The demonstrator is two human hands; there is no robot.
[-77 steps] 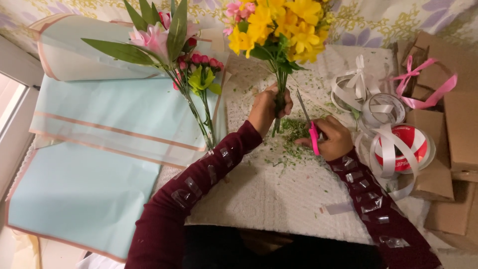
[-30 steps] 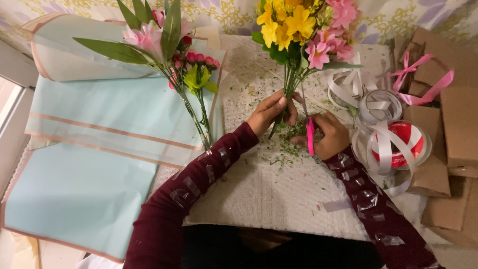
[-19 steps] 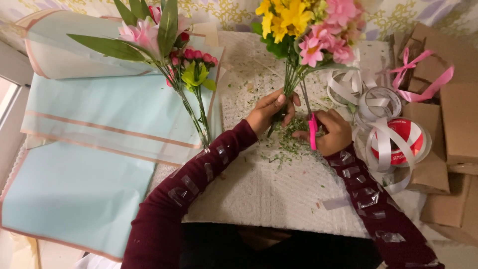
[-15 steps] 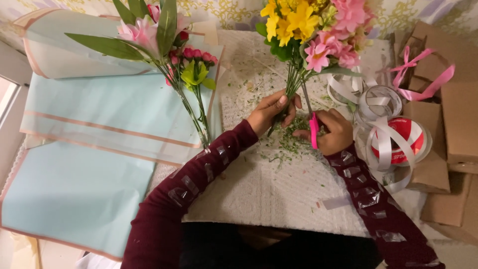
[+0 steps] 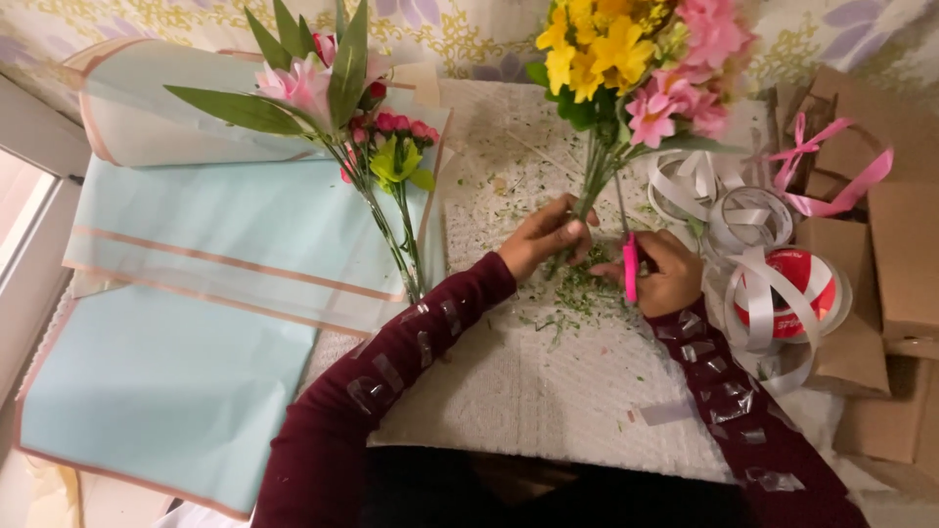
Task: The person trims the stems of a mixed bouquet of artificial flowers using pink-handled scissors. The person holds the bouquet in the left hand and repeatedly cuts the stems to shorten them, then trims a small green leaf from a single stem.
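Note:
My left hand (image 5: 541,238) grips the green stems of a bouquet (image 5: 641,59) of yellow and pink flowers, holding it upright over a white textured mat (image 5: 528,391). My right hand (image 5: 667,272) holds pink-handled scissors (image 5: 629,264), their blades pointing up beside the stems. Green stem cuttings (image 5: 577,293) lie scattered on the mat under both hands. Clear tape pieces stick to both dark red sleeves.
A second bunch with a pink lily and long green leaves (image 5: 342,108) lies on pale blue wrapping paper (image 5: 196,323) at the left. White ribbon loops (image 5: 724,210), a red ribbon spool (image 5: 797,293), pink ribbon (image 5: 831,166) and brown cardboard boxes (image 5: 900,264) crowd the right.
The bouquet has turned in my left hand, bringing pink flowers to the right side. The scissors moved close against the stems. The lily bunch stayed put.

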